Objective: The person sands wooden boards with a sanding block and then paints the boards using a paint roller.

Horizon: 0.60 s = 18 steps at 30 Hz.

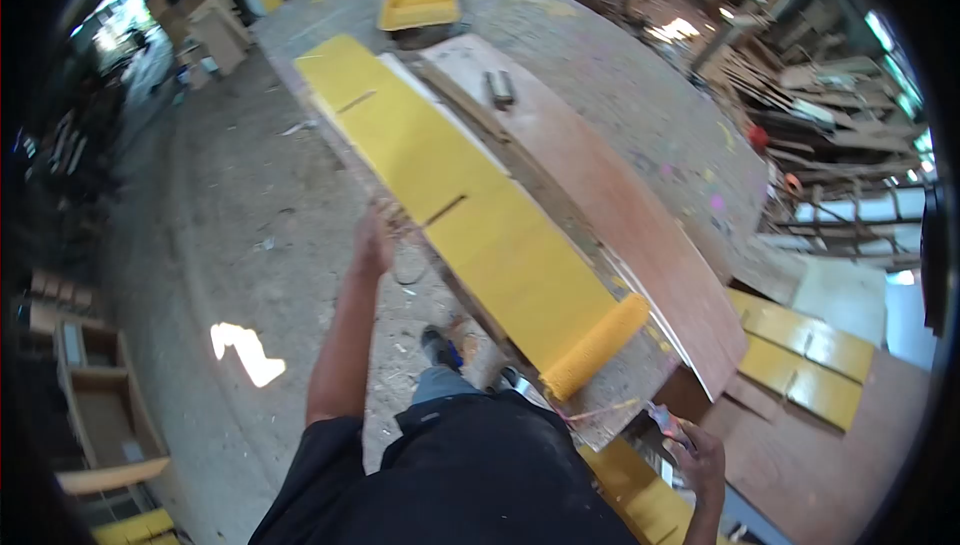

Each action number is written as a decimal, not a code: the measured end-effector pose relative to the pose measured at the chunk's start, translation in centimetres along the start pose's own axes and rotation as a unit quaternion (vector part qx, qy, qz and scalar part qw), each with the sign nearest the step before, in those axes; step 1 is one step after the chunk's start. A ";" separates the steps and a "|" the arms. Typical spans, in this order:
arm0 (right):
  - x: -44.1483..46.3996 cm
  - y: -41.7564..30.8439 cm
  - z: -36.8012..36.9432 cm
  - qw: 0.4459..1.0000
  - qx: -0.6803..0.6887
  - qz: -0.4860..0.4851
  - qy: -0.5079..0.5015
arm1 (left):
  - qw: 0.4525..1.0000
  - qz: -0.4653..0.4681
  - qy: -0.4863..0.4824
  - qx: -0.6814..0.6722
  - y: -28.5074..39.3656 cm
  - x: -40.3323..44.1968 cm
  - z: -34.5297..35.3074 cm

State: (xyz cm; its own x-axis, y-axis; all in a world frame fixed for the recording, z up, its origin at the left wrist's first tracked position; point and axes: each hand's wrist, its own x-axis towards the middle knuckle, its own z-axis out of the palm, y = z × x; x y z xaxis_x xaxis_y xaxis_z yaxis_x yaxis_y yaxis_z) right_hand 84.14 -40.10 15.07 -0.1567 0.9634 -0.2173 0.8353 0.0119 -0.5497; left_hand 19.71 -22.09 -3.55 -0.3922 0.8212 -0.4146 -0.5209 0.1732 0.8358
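Note:
My right hand (697, 455) is closed around the handle (664, 419) of a paint roller, below the near end of the table. Its yellow, paint-soaked roller sleeve (595, 347) rests across the near end of a long yellow-painted board (450, 195). Two dark slots cut into the board from its sides. My left hand (374, 241) is at the board's left edge, about halfway along; its fingers are blurred and partly hidden, so their grip cannot be made out.
A bare wooden panel (600, 180) lies right of the board, with a small metal cylinder (498, 90) on it. A yellow paint tray (418, 7) sits farther back on the stained table (620, 75). More yellow boards (805, 355) lie at lower right. Scrap wood (830, 95) is piled beyond.

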 end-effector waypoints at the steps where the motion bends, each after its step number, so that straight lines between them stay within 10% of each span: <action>1: -0.4 -0.8 -1.0 1.000 -0.012 0.025 0.012 | 1.000 0.009 -0.007 0.012 -0.6 0.7 -0.4; 18: -0.2 -0.4 -2.0 0.993 -0.084 0.081 -0.017 | 1.000 0.011 -0.024 0.003 -1.4 0.6 -1.2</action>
State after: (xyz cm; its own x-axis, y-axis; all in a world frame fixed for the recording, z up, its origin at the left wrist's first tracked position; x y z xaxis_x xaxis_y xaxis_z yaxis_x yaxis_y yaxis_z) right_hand 84.90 -39.77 16.88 -0.0281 0.9464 -0.3219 0.9266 -0.0962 -0.3636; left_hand 19.31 -22.46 -5.44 -0.3664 0.8504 -0.3775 -0.5080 0.1570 0.8469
